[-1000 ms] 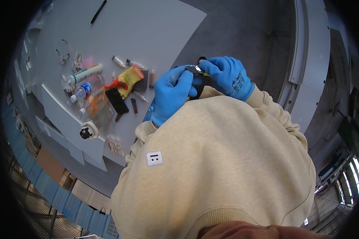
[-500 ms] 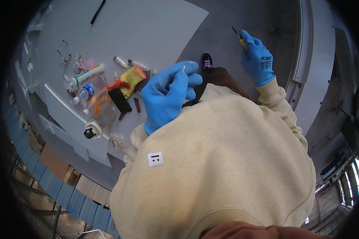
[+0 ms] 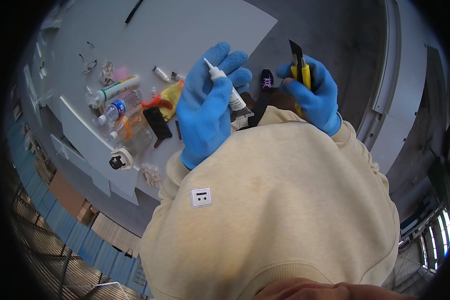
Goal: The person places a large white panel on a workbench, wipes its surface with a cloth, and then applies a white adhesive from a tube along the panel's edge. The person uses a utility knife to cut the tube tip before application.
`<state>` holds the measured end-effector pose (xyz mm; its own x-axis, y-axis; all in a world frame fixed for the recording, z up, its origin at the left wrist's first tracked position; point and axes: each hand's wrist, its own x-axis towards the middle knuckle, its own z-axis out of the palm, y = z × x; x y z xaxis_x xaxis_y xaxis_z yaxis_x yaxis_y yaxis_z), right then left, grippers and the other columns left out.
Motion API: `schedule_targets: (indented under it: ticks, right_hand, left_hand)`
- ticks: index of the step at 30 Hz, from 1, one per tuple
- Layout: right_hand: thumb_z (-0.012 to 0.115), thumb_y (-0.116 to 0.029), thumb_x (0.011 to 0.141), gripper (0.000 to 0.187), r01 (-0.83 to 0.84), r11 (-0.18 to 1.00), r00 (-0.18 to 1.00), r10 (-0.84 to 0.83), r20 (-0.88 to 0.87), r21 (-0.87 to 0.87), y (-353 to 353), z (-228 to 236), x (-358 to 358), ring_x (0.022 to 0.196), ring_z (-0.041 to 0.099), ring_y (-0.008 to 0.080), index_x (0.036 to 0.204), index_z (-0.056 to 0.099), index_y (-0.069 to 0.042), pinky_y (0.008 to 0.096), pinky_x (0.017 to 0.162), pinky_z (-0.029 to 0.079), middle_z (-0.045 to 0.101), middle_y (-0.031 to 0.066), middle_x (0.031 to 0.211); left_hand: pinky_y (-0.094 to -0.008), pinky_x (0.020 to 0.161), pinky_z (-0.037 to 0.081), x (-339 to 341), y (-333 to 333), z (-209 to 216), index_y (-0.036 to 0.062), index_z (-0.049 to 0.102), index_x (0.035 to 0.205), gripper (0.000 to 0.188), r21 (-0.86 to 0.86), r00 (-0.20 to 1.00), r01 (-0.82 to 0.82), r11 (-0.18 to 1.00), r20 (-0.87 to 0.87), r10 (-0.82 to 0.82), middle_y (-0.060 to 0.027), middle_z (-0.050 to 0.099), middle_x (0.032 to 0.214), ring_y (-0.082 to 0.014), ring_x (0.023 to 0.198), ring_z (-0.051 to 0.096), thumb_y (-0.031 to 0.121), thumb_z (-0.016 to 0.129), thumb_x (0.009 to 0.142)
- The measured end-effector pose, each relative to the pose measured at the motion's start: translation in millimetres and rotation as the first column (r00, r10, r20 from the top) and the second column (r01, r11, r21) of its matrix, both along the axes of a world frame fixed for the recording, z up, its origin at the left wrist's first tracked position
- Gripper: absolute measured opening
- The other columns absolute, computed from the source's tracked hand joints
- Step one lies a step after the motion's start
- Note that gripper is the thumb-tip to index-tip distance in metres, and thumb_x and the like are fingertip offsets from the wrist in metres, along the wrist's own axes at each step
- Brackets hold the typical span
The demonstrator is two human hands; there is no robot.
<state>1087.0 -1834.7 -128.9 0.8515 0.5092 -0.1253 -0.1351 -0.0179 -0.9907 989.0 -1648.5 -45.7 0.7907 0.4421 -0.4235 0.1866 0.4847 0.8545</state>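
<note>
Both my hands wear blue gloves. In my left hand point(image 3: 207, 102), the thumb presses a small white tube point(image 3: 236, 101) with a long pointed nozzle against the fingers. The nozzle tip points up and away from me. My right hand point(image 3: 315, 95) grips a yellow utility knife point(image 3: 306, 76), its dark blade standing out upward. The two hands are apart, in front of my chest. Part of the knife's handle is hidden by my fingers.
On the grey table point(image 3: 185, 30) at left lie a sealant cartridge point(image 3: 116, 88), a plastic bottle point(image 3: 120, 106), a dark phone point(image 3: 157, 122), a yellow glove point(image 3: 172, 94), another small tube point(image 3: 161, 74), glasses point(image 3: 88, 65) and a black marker point(image 3: 133, 11). A white panel point(image 3: 407, 65) stands at right.
My left hand has turned and opened out, bringing the whole tube into view. My right hand has come nearer my body and to the left, with the knife now upright.
</note>
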Motion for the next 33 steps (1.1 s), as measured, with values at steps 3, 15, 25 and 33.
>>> schedule_targets:
  ticks: [3, 15, 25, 33]
  right_hand:
    - [0.08, -0.005, 0.087, 0.049, -0.112, 0.969, 0.941, 0.175, -0.29, 0.221, 19, 20, -15, 0.1, 0.071, 0.0197, 0.131, 0.057, -0.002, 0.0341, 0.094, 0.058, 0.072, 0.0152, 0.117]
    - [0.066, 0.013, 0.088, 0.084, -0.353, 0.89, 0.923, 0.28, 0.265, 0.289, 33, 22, -9, 0.146, 0.044, 0.0363, 0.161, 0.026, 0.0, 0.0471, 0.118, 0.04, 0.032, 0.0212, 0.165]
    - [0.068, 0.013, 0.088, 0.084, -0.357, 0.904, 0.9, 0.265, 0.347, 0.234, 34, 24, -8, 0.144, 0.048, 0.0336, 0.161, 0.027, 0.001, 0.0441, 0.117, 0.042, 0.039, 0.0202, 0.162]
    - [0.069, 0.011, 0.088, 0.085, -0.361, 0.909, 0.893, 0.273, 0.357, 0.209, 29, 22, -8, 0.145, 0.047, 0.033, 0.161, 0.027, 0.0, 0.0434, 0.117, 0.042, 0.037, 0.0198, 0.163]
  left_hand:
    - [-0.0378, 0.106, 0.055, 11, 0, 2, 0.0013, 0.042, 0.154, 0.049, 0.008, 0.995, -0.023, 1.0, 0.096, 0.022, -0.0193, 0.058, 0.145, -0.0239, 0.125, 0.064, 0.01, 0.051, 0.107]
    - [-0.0362, 0.103, 0.058, 22, -4, 13, 0.0004, 0.045, 0.152, 0.046, 0.081, 0.99, 0.069, 0.994, 0.114, -0.078, -0.0186, 0.062, 0.14, -0.0242, 0.119, 0.068, 0.01, 0.052, 0.108]
    - [-0.0365, 0.103, 0.058, 22, -3, 16, 0.0009, 0.046, 0.151, 0.044, 0.065, 0.989, 0.093, 0.994, 0.107, -0.099, -0.0182, 0.061, 0.141, -0.0247, 0.121, 0.067, 0.013, 0.051, 0.109]
    - [-0.0368, 0.103, 0.058, 22, -6, 11, 0.0006, 0.046, 0.151, 0.045, 0.091, 0.986, 0.106, 0.99, 0.12, -0.117, -0.0187, 0.061, 0.142, -0.0253, 0.121, 0.068, 0.012, 0.051, 0.108]
